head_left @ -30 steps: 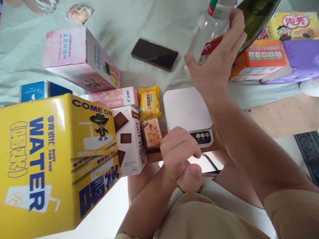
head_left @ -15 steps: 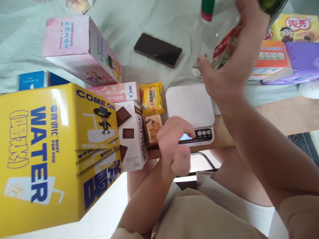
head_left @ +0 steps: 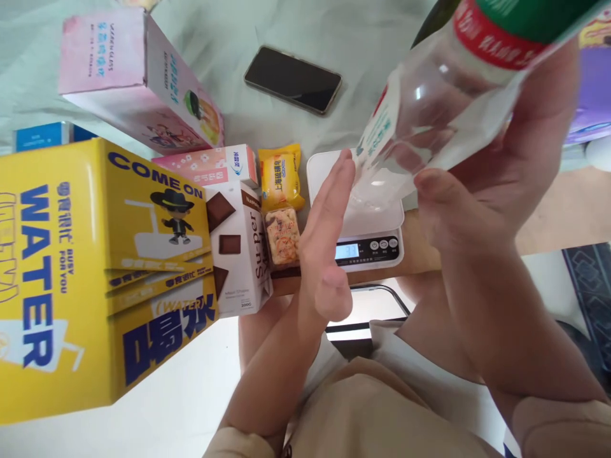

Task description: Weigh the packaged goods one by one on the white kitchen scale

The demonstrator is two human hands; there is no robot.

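Observation:
A clear plastic bottle (head_left: 420, 121) with a green cap and red collar rises toward the camera from the white kitchen scale (head_left: 324, 172). Its base overlaps the weighing plate, and no liquid shows inside. My right hand (head_left: 496, 165) is at the bottle's right side, thumb on the near edge; its other fingers are partly hidden behind the bottle. My left hand (head_left: 324, 248) is held flat left of the bottle, fingers straight and together, thumb apart, over the scale's left edge. Whether its fingertips touch the bottle I cannot tell. The scale's display (head_left: 347, 251) is lit and seems to read 33.
To the left stand a big yellow box (head_left: 62, 273), a pink gift box (head_left: 143, 83), a chocolate-patterned carton (head_left: 238, 248) and a flat pink box (head_left: 210, 164). A yellow soap packet (head_left: 280, 178) lies above a wrapped biscuit (head_left: 282, 236). A phone (head_left: 293, 79) lies behind the scale. A purple packet (head_left: 592, 95) is far right.
The clear bottle has come from behind the scale to over its plate, with my right hand beside it. My left hand has straightened from curled fingers at the display. The camera view has shifted slightly.

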